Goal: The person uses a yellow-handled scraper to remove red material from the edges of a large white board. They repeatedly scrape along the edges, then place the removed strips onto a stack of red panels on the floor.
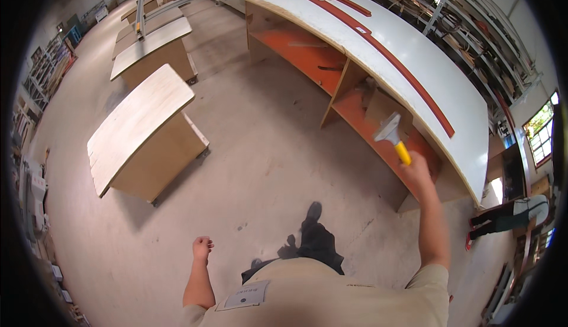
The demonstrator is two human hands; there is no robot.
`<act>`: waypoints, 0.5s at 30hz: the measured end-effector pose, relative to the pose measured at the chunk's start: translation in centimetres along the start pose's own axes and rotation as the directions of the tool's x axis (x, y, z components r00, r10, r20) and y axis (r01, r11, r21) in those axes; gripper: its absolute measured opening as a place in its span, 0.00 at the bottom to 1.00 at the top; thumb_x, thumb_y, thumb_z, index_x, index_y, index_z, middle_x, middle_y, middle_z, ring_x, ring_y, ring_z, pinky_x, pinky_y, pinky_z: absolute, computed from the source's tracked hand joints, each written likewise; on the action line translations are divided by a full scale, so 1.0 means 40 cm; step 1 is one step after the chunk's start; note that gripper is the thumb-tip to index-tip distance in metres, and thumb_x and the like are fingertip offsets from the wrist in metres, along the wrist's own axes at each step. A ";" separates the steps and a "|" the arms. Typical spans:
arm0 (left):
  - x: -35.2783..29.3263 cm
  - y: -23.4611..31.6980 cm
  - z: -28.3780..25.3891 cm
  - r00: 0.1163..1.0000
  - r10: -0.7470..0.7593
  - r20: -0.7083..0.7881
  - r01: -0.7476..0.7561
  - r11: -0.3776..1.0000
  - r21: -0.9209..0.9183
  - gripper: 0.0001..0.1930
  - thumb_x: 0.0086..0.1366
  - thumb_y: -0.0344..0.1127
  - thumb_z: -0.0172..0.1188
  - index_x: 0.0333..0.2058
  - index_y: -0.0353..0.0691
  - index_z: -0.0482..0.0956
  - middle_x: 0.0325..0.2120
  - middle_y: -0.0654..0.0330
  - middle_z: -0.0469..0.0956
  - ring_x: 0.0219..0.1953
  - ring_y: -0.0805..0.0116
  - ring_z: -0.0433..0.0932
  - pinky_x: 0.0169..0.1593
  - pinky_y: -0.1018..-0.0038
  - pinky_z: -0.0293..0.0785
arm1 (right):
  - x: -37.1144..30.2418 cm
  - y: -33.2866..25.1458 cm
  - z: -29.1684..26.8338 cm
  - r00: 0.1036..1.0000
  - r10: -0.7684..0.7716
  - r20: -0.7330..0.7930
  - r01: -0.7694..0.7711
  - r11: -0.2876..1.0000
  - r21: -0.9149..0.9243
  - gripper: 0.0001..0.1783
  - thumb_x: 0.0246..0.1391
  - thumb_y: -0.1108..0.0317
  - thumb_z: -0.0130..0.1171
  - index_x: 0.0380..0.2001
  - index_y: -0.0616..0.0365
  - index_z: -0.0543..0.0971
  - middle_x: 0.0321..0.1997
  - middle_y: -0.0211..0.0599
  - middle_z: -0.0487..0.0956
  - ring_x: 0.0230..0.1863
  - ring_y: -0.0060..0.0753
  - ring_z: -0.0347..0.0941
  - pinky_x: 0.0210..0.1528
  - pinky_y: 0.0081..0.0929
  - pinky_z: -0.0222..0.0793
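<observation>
My right hand (418, 172) is closed around the yellow handle of a scraper (389, 130), whose wide, pale metal head points up and away from me. The scraper is held out in front of the open side of a long workbench (458, 105) with a white top. Behind it, a brown board (374, 105) leans inside the bench's orange-red lower shelf (349, 105). My left hand (203, 248) hangs low at my left side, fingers curled into a loose fist with nothing visible in them.
Long red-brown strips (414, 80) lie along the bench top. To the left stand a low wooden table (145, 114) and another table (157, 40) behind it. Metal racks (441, 10) line the right wall. Another person (515, 211) stands at the far right.
</observation>
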State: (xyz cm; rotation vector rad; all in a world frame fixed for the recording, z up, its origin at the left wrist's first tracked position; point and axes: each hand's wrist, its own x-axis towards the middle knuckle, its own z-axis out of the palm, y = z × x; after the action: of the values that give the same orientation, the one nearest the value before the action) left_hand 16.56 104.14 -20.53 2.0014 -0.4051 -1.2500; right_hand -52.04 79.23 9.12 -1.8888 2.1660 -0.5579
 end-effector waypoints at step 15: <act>0.117 0.436 0.847 0.933 0.060 0.354 -0.159 0.953 0.258 0.15 0.66 0.43 0.61 0.33 0.33 0.80 0.25 0.58 0.81 0.29 0.69 0.79 0.36 0.70 0.75 | 0.997 0.512 -0.135 0.982 0.188 0.000 -0.187 0.979 -0.087 0.23 0.42 0.66 0.68 0.43 0.66 0.78 0.40 0.55 0.82 0.43 0.58 0.78 0.48 0.43 0.74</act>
State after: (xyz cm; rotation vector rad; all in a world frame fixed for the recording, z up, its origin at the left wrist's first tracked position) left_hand -8.82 75.35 -19.80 1.9553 -0.9006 -1.5429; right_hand -78.87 42.88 8.93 -1.6983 2.3651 -0.4247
